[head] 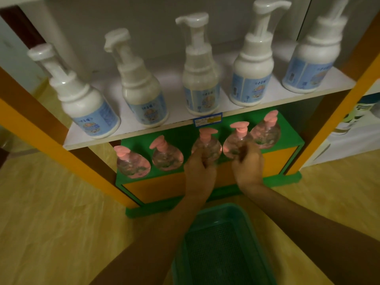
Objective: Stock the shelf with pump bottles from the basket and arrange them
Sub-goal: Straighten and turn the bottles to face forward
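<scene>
**Both hands on two pump bottles, bottom shelf**

Nearest, the green mesh basket (223, 241) sits on the wooden floor (51, 212) between the forearms. Beyond it, the left hand (200, 166) grips the third clear bottle (206, 146) and the right hand (247, 166) grips the fourth clear bottle (236, 145), fingers curled round each. Five pink-pumped clear bottles stand in a row on the green lower shelf (185, 132). Farther up, five white foam-pump bottles (251, 64) line the white upper shelf (176, 124), which carries a blue price tag (207, 119).
</scene>
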